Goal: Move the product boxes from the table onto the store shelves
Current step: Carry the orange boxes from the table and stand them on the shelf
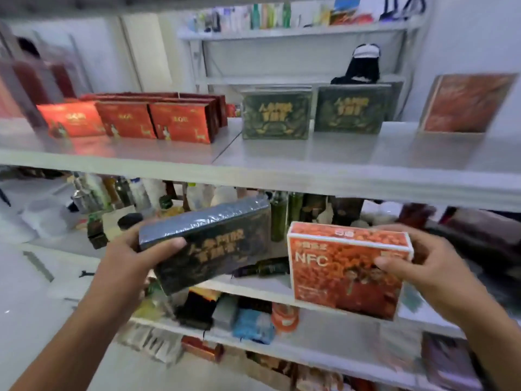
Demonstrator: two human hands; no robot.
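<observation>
The left hand (132,249) is gripping a dark green box (208,244) at lower centre. The right hand (417,266) is holding an orange NFC box (344,272) at lower right, both below the shelf (282,170) edge.

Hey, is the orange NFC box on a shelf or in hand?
In hand, not shelved. The right hand grips the orange NFC box by its right edge, in the air before the shelf unit.

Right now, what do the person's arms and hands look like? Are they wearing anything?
The left arm and right arm are bare, with no sleeves showing. The left hand and right hand wear no gloves, and no watch or bracelet shows. The thumbnails look short and plain.
</observation>
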